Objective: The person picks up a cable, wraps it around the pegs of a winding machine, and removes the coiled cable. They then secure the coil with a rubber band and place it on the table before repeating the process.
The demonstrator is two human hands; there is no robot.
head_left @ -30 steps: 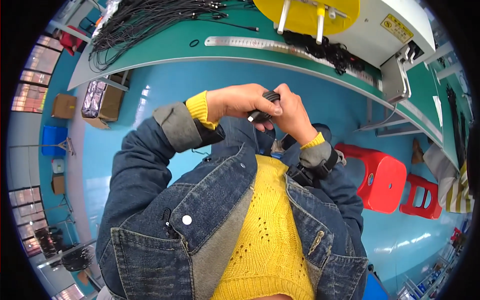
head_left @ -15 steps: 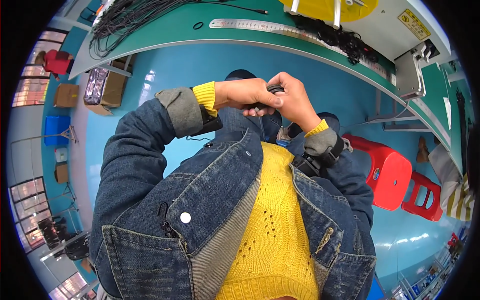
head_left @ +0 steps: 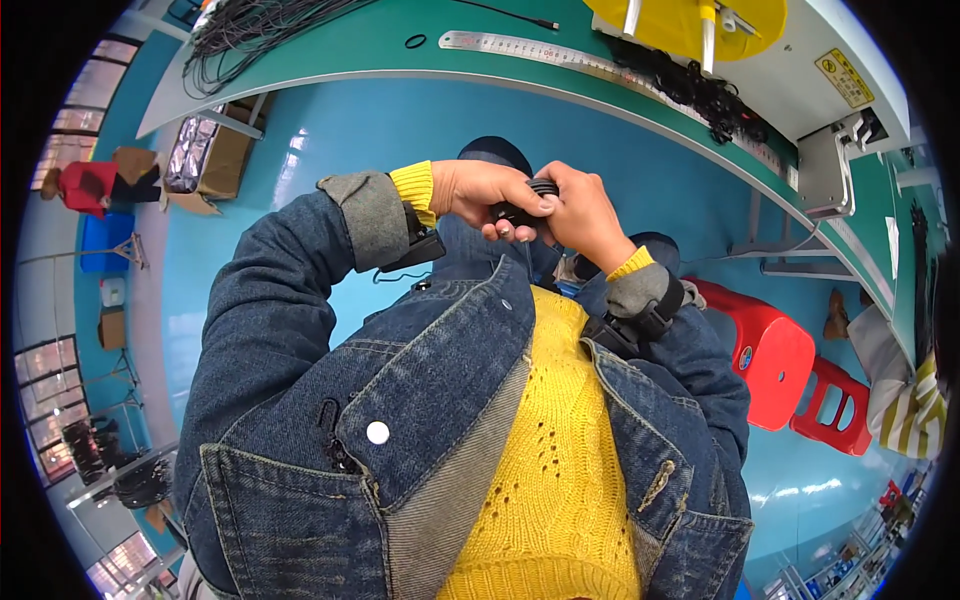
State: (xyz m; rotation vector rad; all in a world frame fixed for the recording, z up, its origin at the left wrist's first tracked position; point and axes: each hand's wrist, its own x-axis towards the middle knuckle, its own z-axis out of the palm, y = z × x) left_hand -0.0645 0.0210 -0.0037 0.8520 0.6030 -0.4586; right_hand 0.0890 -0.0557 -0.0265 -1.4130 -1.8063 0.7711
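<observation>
A small, tightly wound coil of black cable (head_left: 542, 187) is held in front of my body, over my knees. My left hand (head_left: 482, 192) grips it from the left, thumb on top and fingers curled beneath. From the right, my right hand (head_left: 588, 215) closes on the same coil, its fingers bent over the far side. Both hands meet at the coil, and its lower part is hidden by the fingers.
Beyond my hands curves a green table (head_left: 370, 50) carrying a cable bundle (head_left: 250, 35), a black ring (head_left: 415, 42), a steel ruler (head_left: 520, 46) and a tangled black pile (head_left: 690, 85). A machine with a yellow disc (head_left: 690, 25) stands there. Red stools (head_left: 780, 350) are at right.
My hands have turned the coil slightly, and more of my left fingertips shows beneath it. The light-coloured bit under the coil is now out of sight. At far left, a person in red has shifted.
</observation>
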